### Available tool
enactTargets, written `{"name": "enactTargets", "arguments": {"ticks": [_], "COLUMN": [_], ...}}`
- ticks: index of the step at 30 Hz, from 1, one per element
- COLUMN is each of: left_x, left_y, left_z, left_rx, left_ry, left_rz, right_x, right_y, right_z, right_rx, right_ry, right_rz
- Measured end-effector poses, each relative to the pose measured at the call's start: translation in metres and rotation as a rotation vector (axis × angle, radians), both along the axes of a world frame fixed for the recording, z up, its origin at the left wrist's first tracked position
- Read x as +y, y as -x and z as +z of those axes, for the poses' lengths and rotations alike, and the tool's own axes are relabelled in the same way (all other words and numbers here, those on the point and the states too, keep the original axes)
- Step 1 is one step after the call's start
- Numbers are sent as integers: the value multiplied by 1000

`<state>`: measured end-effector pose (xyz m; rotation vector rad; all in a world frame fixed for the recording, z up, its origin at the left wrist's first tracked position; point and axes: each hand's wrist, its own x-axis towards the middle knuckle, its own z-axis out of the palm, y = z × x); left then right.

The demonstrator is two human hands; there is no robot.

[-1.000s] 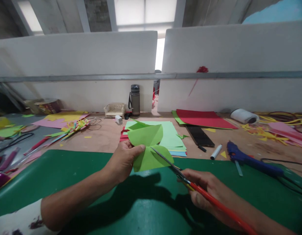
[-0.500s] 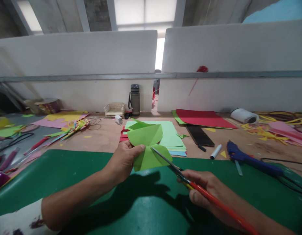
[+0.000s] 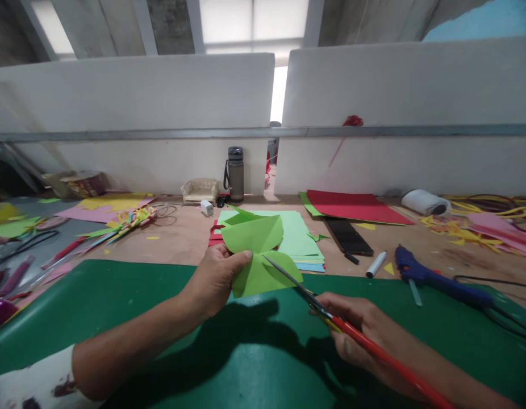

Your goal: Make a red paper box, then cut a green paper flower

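Observation:
Pinched between the thumb and fingers of my left hand (image 3: 216, 278) is a light green paper (image 3: 254, 234), cut with rounded lobes and creased, held above the mat. My right hand (image 3: 360, 329) grips a pair of scissors (image 3: 308, 294) with red and yellow on the handles. The scissor blades reach up and left across the paper's lower right lobe, their tip near its narrow middle. The lower blade is mostly hidden by the paper. Beneath both hands lies a green mat (image 3: 246, 363), with their shadows on it.
Behind the paper lies a stack of coloured sheets (image 3: 295, 233). A dark bottle (image 3: 235, 175) stands at the back. To the right are a black phone (image 3: 348, 236), a white marker (image 3: 376, 264) and a blue glue gun (image 3: 437, 278). Paper flowers (image 3: 129, 222) lie left.
The scissor blades have closed slightly, and the fingers of my right hand have shifted a little with them. My left hand and the paper are almost unmoved.

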<state>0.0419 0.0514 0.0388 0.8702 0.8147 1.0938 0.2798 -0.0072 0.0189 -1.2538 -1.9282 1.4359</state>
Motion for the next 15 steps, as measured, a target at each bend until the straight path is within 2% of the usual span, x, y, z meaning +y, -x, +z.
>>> {"name": "enactTargets", "arguments": {"ticks": [7,15], "left_x": [1,2], "left_y": [0,-1], "left_z": [0,-2], "left_rx": [1,8], "left_ry": [1,-18], "left_rz": [-5,-9], "right_x": [0,1], "right_y": [0,-2], "right_z": [1,-9], "right_rx": [-32,0], "right_ry": [-79,-95], "right_rz": [-29,1]}}
